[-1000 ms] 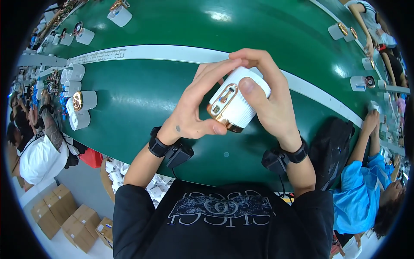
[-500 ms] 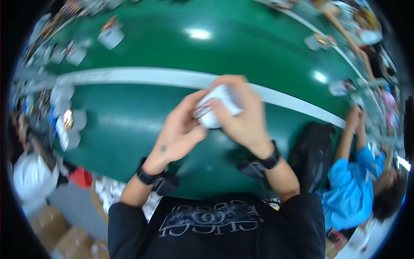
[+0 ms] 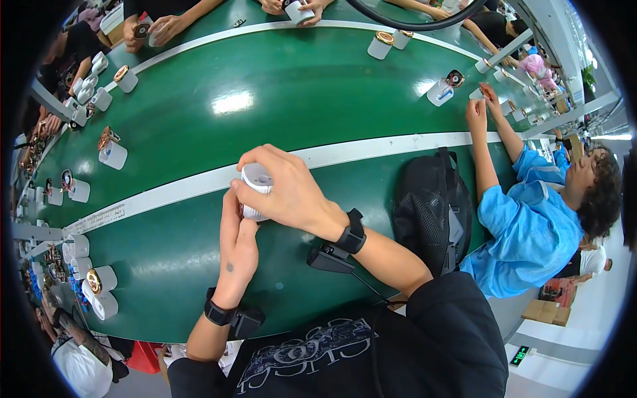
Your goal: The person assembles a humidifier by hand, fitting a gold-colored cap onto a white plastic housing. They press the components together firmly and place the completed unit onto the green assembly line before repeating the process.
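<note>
Gripping a white ribbed cup [image 3: 255, 180] from its right, the right hand [image 3: 283, 192] curls fingers past the far rim, thumb across the near side. The left hand [image 3: 237, 242] holds its lower left. Between both, the cup sits above the green table [image 3: 166, 272], hollow end showing.

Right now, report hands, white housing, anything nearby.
Left hand, right hand around white housing. Black bag to the right, touching neither hand.

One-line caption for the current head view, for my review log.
Left hand and right hand hold a white ribbed cylinder over a green table, a black bag to the right.
</note>
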